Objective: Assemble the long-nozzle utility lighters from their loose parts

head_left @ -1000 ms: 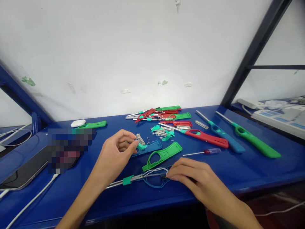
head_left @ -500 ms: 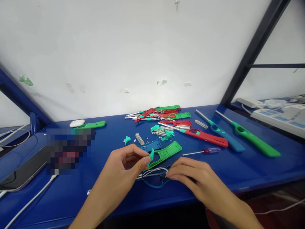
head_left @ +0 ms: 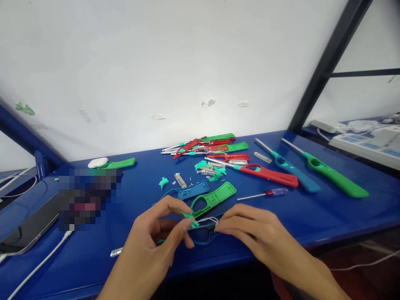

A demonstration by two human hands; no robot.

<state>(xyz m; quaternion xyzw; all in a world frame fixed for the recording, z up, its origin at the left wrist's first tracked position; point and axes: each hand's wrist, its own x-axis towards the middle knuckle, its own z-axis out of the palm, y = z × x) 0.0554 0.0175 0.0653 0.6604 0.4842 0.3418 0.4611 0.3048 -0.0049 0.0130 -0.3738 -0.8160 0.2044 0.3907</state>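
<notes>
My left hand is closed, pinching a small teal lighter trigger between thumb and forefinger. It hovers over the grip loop of an opened blue lighter shell half near the table's front edge. White wires run across that shell. My right hand has its fingers closed on the shell's right end; its fingertips hide what lies beneath them. A metal tube tip sticks out left of my left wrist. Just behind my hands lie a green shell half and another blue shell half.
A screwdriver lies to the right, near whole red, blue and green lighters. Behind are teal parts, clear fuel tanks and a pile of opened lighters. A phone and white cable lie left.
My left hand has lowered the teal trigger toward the blue shell and turned it from upright to nearly flat. My right hand keeps its hold. The view has shifted slightly.
</notes>
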